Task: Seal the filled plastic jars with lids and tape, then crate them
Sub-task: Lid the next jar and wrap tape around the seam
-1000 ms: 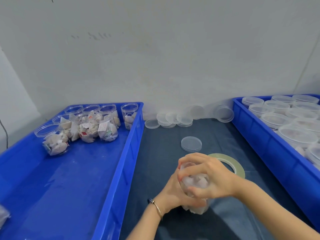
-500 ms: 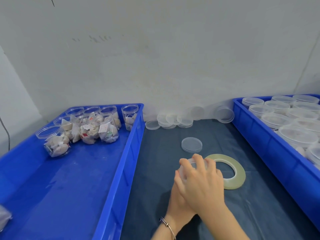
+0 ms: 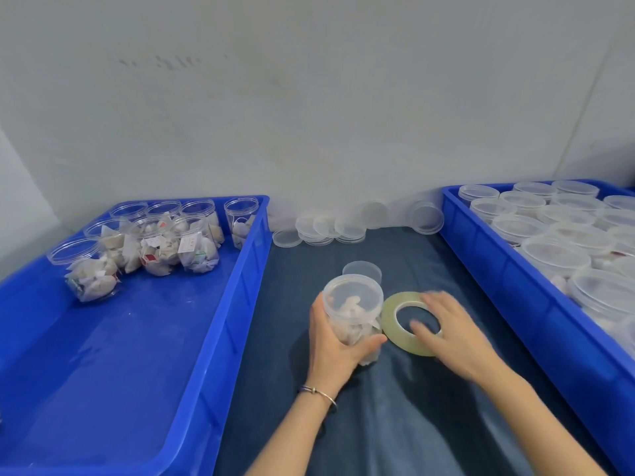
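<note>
The left hand (image 3: 335,341) is gripping a lidded clear plastic jar (image 3: 354,312) (sachets inside) — just right of it, the right hand (image 3: 446,333) is resting, fingers spread, on a pale-green tape roll (image 3: 390,316).

**Even light, soft picture**

The light is flat, cool and fairly bright. My left arm (image 3: 292,431) throws only a faint shadow on the dark cloth (image 3: 395,424). A dull sheen lies on the floor of the left blue crate (image 3: 120,355). My right hand (image 3: 446,334) is smeared with motion blur. The crate edges bow outward toward the corners.
</note>
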